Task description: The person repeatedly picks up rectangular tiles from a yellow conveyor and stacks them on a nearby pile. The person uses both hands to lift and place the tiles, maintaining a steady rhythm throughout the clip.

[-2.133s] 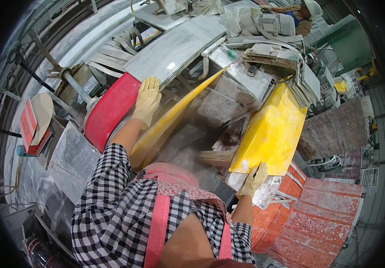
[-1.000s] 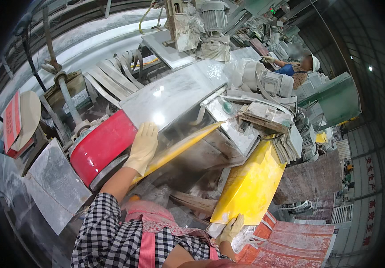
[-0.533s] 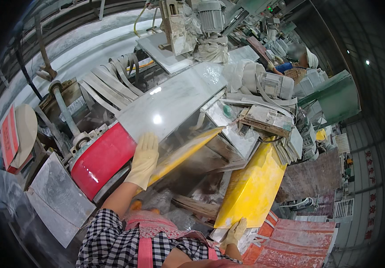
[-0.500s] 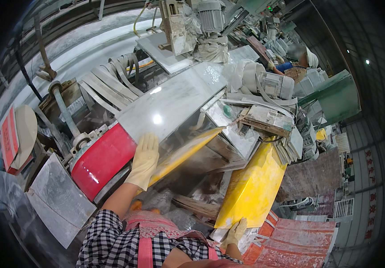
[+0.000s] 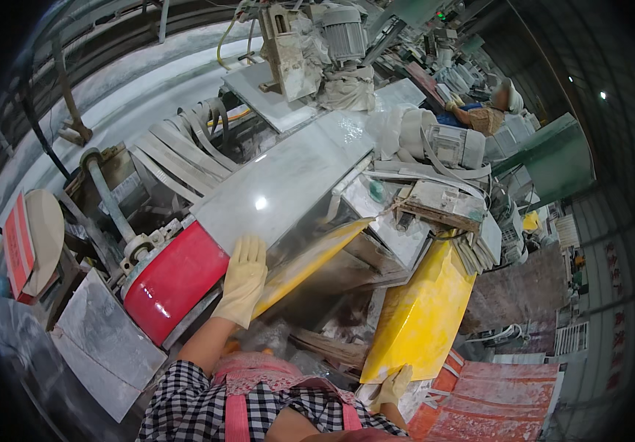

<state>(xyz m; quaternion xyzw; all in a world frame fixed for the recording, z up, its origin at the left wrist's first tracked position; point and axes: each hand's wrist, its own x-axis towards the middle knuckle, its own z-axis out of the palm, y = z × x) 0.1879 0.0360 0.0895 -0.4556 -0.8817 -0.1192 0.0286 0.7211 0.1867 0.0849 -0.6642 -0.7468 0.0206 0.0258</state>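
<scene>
Both my hands wear cream rubber gloves. My left hand lies with straight fingers at the near end of a long, glossy pale-grey slab, its fingertips reaching the slab's near edge. A curved red cover meets that end on the left. Beside the same hand, a narrow yellow panel slants away to the right. Lower right, my right hand rests at the bottom edge of a wide, dusty yellow panel, fingers extended; its palm side is hidden. Nothing shows held in either hand.
Pale curved bands lie left of the slab. A grey motor stands at its far end, another motor to the right. Grey sheet sits lower left, a red-orange panel lower right. A co-worker is farther back.
The whole view has shifted slightly, so nearby things sit a little lower and farther right. Both hands keep their places on the slab end and yellow panel. The co-worker's arm has changed position.
</scene>
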